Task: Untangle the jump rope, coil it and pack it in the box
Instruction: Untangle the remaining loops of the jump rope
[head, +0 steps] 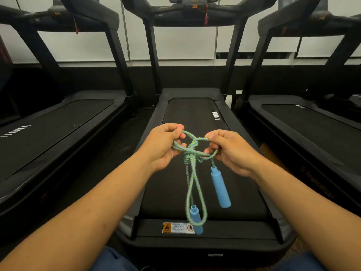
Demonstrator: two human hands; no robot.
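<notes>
**Knotted rope held above the middle treadmill**

Head view: 3 black treadmills stand side by side before a white wall. Over the middle treadmill [195, 118], the left hand [162, 145] and right hand [232, 151] pinch loops of 1 tangled jump rope [192, 151]. Its 2 blue handles [220, 186] dangle below the knot.

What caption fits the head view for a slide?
Both hands loosen a knotted jump rope above a treadmill.
</notes>
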